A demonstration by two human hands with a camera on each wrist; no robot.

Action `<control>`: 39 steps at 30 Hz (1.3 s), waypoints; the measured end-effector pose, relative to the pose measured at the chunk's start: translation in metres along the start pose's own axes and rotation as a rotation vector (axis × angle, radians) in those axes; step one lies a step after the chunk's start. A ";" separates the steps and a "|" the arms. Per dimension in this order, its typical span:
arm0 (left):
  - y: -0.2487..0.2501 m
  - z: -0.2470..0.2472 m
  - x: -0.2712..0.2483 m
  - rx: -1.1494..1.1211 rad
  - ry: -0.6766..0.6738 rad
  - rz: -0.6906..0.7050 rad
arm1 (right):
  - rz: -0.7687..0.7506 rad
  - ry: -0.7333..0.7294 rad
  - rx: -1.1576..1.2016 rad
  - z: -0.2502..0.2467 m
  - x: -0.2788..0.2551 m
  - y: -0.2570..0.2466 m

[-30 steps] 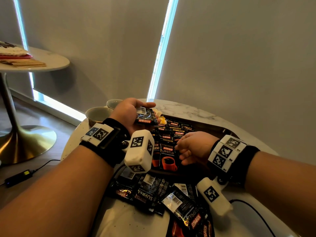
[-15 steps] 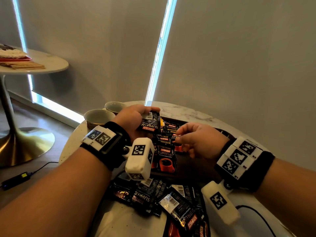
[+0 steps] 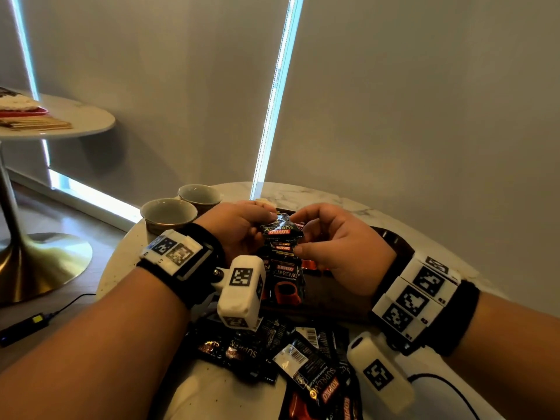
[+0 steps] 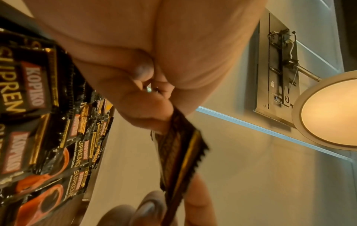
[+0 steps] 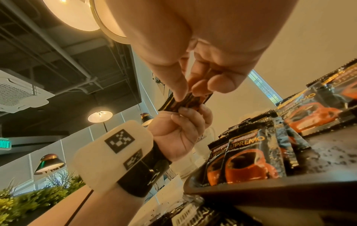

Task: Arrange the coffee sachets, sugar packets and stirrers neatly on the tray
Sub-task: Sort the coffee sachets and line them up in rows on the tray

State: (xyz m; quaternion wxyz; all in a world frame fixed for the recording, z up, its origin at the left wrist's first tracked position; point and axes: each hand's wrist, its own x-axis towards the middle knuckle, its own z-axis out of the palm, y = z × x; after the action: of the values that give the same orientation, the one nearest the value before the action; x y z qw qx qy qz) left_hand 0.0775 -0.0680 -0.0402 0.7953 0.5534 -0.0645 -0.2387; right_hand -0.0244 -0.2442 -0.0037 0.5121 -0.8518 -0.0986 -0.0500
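A black Kopiko coffee sachet [image 3: 283, 228] hangs in the air above the dark tray [image 3: 394, 237], held between both hands. My left hand [image 3: 239, 225] pinches its left edge and my right hand [image 3: 327, 237] pinches its right edge. The right wrist view shows the same sachet [image 5: 185, 102] edge-on between the fingers of both hands; the left wrist view shows the sachet [image 4: 179, 154] leaving my left fingers. A row of coffee sachets [image 3: 285, 283] lies overlapped on the tray below. No sugar packets or stirrers are visible.
A loose heap of sachets [image 3: 291, 356] lies on the round marble table [image 3: 318, 195] in front of the tray. Two empty cups [image 3: 168, 213] [image 3: 200, 195] stand at the table's back left. A second round table [image 3: 60, 122] stands far left.
My right hand has lifted off the tray's sachets and taken the right edge of the sachet that my left hand was holding. Both hands have come together above the tray.
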 end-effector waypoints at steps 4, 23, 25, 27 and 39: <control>0.001 0.001 -0.001 0.079 -0.023 -0.051 | -0.001 0.069 -0.001 -0.001 -0.002 -0.001; 0.005 0.009 -0.009 0.032 0.017 -0.125 | 0.330 0.329 0.000 -0.057 0.028 0.031; 0.006 0.009 -0.009 0.027 0.031 -0.114 | 0.418 0.293 -0.086 -0.062 0.032 0.038; 0.006 0.009 -0.008 0.024 0.038 -0.114 | 0.489 0.250 -0.173 -0.062 0.036 0.040; 0.003 0.005 -0.001 0.030 0.048 -0.118 | 0.598 0.113 -0.224 -0.052 0.054 0.039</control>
State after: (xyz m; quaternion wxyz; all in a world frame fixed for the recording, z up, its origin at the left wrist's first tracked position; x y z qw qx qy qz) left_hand 0.0754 -0.0709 -0.0354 0.7729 0.5736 -0.0160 -0.2706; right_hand 0.0377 -0.3016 -0.0022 0.4120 -0.8899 0.1908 0.0447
